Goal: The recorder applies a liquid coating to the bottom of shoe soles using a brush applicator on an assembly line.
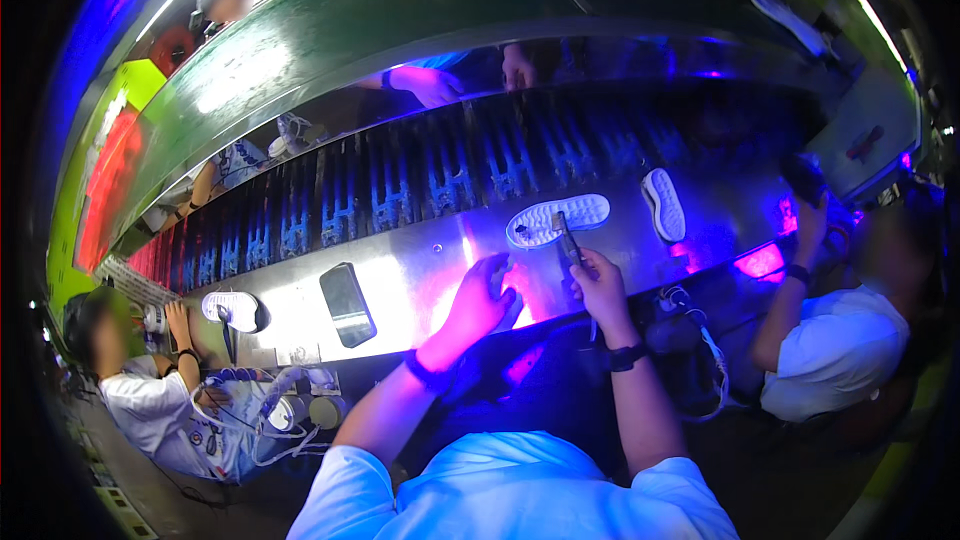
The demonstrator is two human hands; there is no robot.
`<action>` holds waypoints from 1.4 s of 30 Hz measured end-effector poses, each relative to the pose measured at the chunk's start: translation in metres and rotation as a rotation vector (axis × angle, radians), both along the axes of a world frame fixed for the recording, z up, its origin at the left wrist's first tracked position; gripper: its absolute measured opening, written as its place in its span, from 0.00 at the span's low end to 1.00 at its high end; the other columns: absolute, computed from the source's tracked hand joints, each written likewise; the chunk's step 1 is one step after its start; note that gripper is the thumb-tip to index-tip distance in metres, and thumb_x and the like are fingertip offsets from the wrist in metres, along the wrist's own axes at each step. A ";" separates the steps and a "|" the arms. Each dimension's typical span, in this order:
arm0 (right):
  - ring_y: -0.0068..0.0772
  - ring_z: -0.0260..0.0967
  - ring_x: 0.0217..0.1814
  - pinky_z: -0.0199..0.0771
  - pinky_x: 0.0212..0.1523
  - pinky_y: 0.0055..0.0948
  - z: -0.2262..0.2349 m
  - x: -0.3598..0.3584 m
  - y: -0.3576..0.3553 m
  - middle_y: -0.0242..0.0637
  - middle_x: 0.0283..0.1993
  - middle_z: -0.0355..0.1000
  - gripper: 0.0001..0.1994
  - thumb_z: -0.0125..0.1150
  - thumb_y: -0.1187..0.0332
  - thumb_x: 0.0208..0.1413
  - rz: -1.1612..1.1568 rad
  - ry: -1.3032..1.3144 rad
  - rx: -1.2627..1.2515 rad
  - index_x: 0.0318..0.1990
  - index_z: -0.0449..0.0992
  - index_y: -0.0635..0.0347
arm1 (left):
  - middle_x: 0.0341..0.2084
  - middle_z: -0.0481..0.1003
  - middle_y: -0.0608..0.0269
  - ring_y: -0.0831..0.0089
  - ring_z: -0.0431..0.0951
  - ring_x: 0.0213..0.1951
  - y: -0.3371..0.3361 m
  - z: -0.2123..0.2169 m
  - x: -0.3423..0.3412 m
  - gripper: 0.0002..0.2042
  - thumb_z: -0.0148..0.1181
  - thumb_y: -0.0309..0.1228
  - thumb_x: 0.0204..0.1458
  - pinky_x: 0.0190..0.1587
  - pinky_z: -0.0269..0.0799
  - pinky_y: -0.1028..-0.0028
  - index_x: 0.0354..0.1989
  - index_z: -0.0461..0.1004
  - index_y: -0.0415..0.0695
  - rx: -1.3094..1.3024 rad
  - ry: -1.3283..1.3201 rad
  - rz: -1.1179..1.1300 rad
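Note:
A white shoe sole (pixel 590 210) lies on the metal bench in front of me, its textured face up. My right hand (pixel 601 285) is closed around a dark-handled brush (pixel 569 243), whose pale tip reaches the middle of the sole. Whether the tip presses on the sole I cannot tell. Just left of it, my left hand (pixel 480 300) hovers near the bench edge, fingers curved and apart, holding nothing. A second white sole (pixel 664 206) lies a little farther right, standing off from both hands.
A phone-like dark slab (pixel 347 305) lies on the bench (pixel 408 280) to the left. Beyond runs a conveyor of dark slats (pixel 395 202). One person (pixel 150 400) works at left beside another sole (pixel 232 310); another person (pixel 840 350) sits at right. Cables (pixel 712 350) hang nearby.

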State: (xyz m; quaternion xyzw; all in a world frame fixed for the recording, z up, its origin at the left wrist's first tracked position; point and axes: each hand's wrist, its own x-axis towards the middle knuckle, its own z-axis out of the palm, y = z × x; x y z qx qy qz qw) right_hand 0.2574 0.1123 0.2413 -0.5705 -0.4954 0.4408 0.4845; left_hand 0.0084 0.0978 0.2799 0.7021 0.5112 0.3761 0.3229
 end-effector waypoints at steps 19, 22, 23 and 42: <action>0.16 0.63 0.27 0.59 0.24 0.15 0.142 -0.001 -0.115 0.36 0.40 0.73 0.25 0.55 0.63 0.70 0.358 0.391 -0.164 0.69 0.65 0.67 | 0.40 0.82 0.62 0.77 0.81 0.43 -0.063 0.101 0.015 0.10 0.61 0.25 0.62 0.49 0.75 0.76 0.50 0.76 0.36 -0.457 -0.863 0.151; 0.16 0.63 0.27 0.59 0.24 0.15 0.145 0.003 -0.111 0.37 0.40 0.73 0.24 0.56 0.65 0.69 0.322 0.297 -0.112 0.69 0.65 0.66 | 0.40 0.81 0.64 0.78 0.81 0.43 -0.053 0.077 0.015 0.12 0.62 0.30 0.62 0.47 0.75 0.76 0.50 0.77 0.37 -0.403 -0.894 0.095; 0.14 0.62 0.27 0.59 0.24 0.14 0.145 0.007 -0.107 0.35 0.41 0.74 0.23 0.54 0.68 0.69 0.291 0.231 -0.097 0.69 0.66 0.64 | 0.40 0.82 0.62 0.73 0.81 0.42 -0.039 0.066 0.013 0.14 0.64 0.30 0.61 0.48 0.75 0.74 0.51 0.76 0.37 -0.320 -0.717 0.123; 0.22 0.73 0.35 0.75 0.40 0.26 0.073 0.002 -0.062 0.35 0.35 0.76 0.21 0.56 0.71 0.68 0.138 -0.389 -0.233 0.67 0.71 0.57 | 0.61 0.67 0.42 0.46 0.67 0.64 -0.003 -0.032 0.039 0.46 0.75 0.40 0.43 0.65 0.65 0.54 0.70 0.58 0.33 0.040 0.135 0.085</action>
